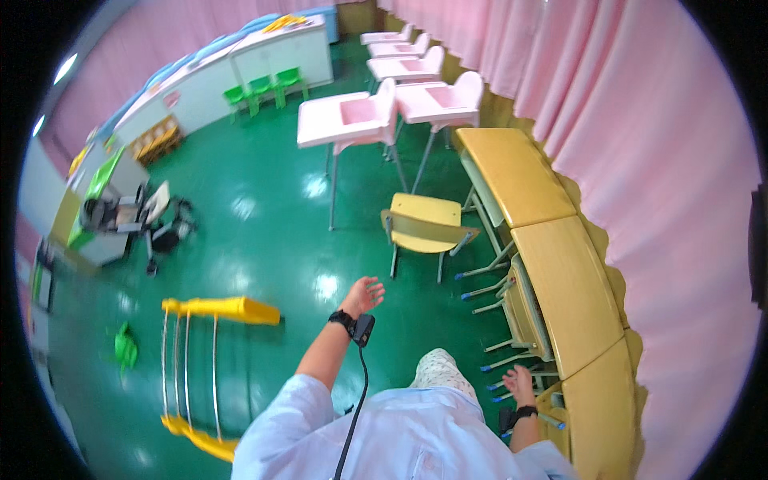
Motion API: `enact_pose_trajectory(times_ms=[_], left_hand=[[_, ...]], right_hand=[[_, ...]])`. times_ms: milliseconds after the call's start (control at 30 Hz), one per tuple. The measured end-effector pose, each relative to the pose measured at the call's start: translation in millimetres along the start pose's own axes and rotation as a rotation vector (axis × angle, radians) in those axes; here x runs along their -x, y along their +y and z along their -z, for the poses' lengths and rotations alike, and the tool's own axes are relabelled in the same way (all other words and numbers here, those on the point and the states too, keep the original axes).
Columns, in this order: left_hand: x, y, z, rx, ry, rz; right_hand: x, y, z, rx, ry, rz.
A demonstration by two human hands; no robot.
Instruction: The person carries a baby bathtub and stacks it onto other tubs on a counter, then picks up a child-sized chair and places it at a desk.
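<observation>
My left hand [366,296] is stretched forward over the green floor with its fingers apart and nothing in it. Closest to it stands a chair [424,212] with a yellow wooden seat and grey metal legs, a short way ahead and to the right. Down by my right side, my right hand [520,386] is empty, its fingers loosely spread. It hangs beside the metal legs of chairs [524,312] tucked under a row of wooden desks [564,280]; whether it touches them I cannot tell. Each wrist wears a black strap with a small device.
Several pink high chairs [344,120] stand ahead. On the left floor lies a yellow frame with metal bars [220,308], near a small green object [126,350]. A stroller [132,212] is farther left. Three green chairs [260,86] line a white cabinet [280,60]. Pink curtains [656,160] hang right.
</observation>
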State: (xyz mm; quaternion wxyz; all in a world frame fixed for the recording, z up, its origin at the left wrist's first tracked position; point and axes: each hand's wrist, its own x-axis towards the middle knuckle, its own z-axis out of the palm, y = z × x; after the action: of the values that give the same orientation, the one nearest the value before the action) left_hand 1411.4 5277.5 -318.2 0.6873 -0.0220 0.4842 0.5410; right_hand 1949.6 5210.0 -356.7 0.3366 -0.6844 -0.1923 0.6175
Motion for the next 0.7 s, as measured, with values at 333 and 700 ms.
enact_pose_trajectory(times_ms=[333, 700], left_hand=[[-177.9, 119.5, -17.7, -1.753, 0.122, -0.472], [-276.8, 171.7, -44.0, -0.373, -0.170, 0.536]], right_hand=[[-101.9, -179.2, -255.5, 1.535, 0.028, 0.387], [-246.5, -217.8, -405.4, 1.838, 0.128, 0.611]])
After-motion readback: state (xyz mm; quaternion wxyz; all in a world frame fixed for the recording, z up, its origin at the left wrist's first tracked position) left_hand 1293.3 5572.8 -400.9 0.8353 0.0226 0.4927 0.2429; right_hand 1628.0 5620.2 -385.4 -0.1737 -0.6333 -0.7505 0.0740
